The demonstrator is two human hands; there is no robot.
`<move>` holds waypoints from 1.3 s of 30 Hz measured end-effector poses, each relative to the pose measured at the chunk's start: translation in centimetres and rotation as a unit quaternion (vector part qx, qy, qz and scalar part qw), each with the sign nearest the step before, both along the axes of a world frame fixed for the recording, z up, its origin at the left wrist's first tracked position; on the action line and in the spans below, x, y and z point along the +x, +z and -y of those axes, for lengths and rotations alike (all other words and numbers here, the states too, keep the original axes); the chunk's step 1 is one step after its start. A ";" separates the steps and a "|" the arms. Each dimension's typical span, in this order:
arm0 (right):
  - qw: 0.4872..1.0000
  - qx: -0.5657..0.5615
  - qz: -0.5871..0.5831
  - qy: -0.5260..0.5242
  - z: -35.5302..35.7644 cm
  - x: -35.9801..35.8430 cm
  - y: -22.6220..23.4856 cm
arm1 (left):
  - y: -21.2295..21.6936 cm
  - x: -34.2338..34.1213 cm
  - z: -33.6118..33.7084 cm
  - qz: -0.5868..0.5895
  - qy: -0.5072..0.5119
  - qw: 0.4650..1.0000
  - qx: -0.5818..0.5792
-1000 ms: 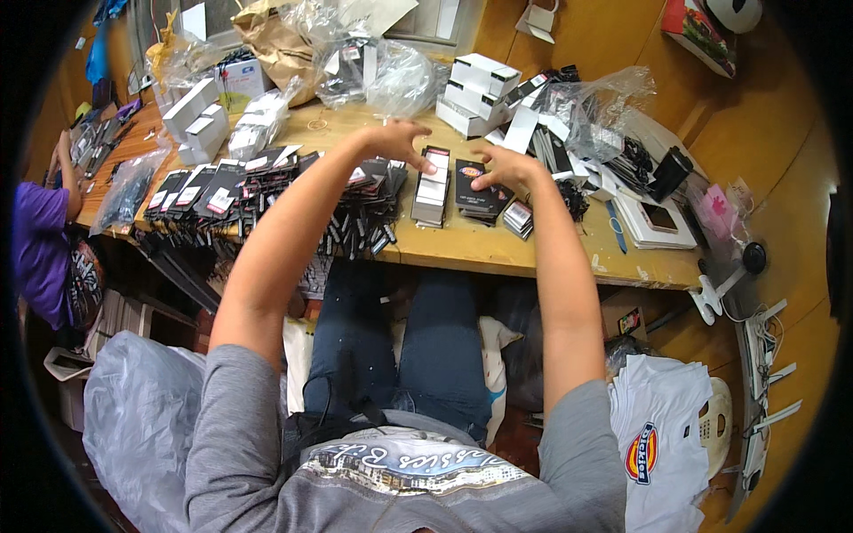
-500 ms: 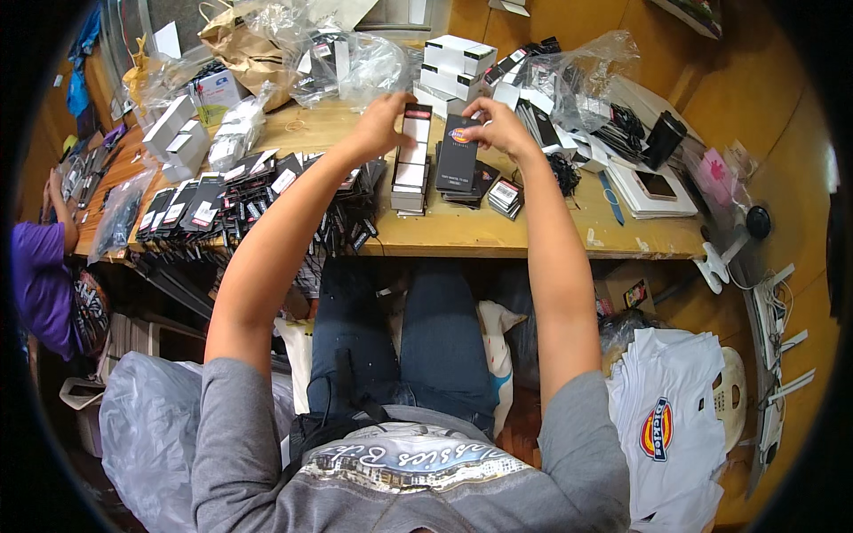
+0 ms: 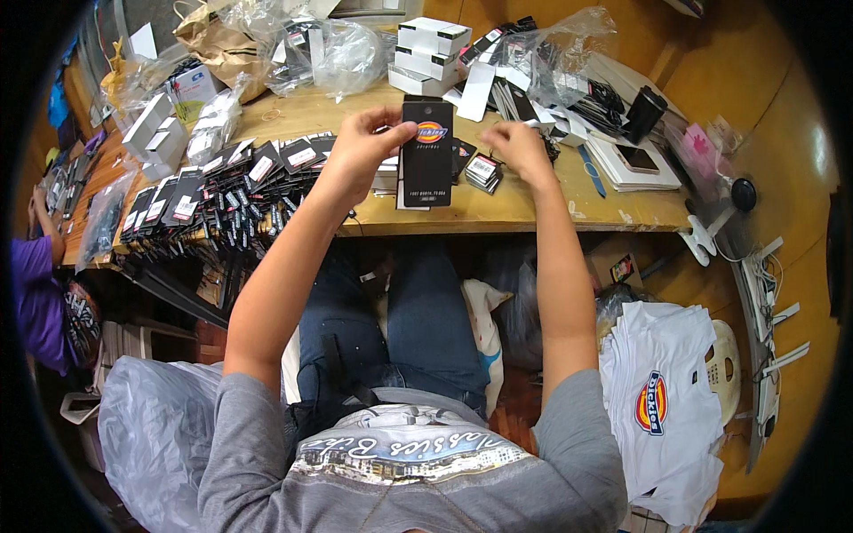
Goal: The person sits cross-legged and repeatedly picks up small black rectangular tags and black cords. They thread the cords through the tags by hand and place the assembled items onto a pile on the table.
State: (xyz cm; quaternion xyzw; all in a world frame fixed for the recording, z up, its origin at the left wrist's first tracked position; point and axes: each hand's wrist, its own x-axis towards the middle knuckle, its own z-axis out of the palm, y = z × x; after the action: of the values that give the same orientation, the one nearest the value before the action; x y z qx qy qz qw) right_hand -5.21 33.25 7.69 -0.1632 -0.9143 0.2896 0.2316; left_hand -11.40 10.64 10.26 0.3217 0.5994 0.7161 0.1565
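My left hand (image 3: 362,142) pinches the top left corner of a black cardboard hang tag (image 3: 426,153) with a small coloured emblem, holding it upright above the wooden table's front edge (image 3: 533,213). To the right of the tag, my right hand (image 3: 514,147) has its fingers curled loosely and nothing visible in them. It hovers just over a small stack of black tags (image 3: 484,169). A taller pile of tags lies behind the held one.
Rows of black tags with strings (image 3: 213,195) cover the table's left side. White boxes (image 3: 431,49), plastic bags (image 3: 342,53) and a brown paper bag stand at the back. A phone on paper (image 3: 635,160) lies right. Folded white shirts (image 3: 666,400) sit lower right. A person in purple (image 3: 35,284) sits left.
My left hand has lifted one black tag off the pile and drawn it toward me. My right hand let go of the pile and moved right.
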 end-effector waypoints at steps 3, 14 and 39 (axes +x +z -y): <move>0.983 0.105 0.146 -0.044 0.6 0.8 -1.0 | -1.2 1.7 0.8 0.057 -0.026 0.995 0.073; 0.963 -0.237 -0.100 0.086 1.6 2.9 -0.6 | -4.6 3.9 1.0 0.034 0.028 0.997 0.057; 0.970 0.149 0.037 -0.186 -4.3 1.2 -2.5 | -9.4 8.7 2.8 0.098 -0.029 0.995 -0.011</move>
State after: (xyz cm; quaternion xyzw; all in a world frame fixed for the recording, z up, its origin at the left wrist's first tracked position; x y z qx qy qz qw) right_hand -4.00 37.54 5.20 -0.3048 -0.9084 0.0959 0.2696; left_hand -2.70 7.88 0.83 0.2655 0.5795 0.7327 0.2385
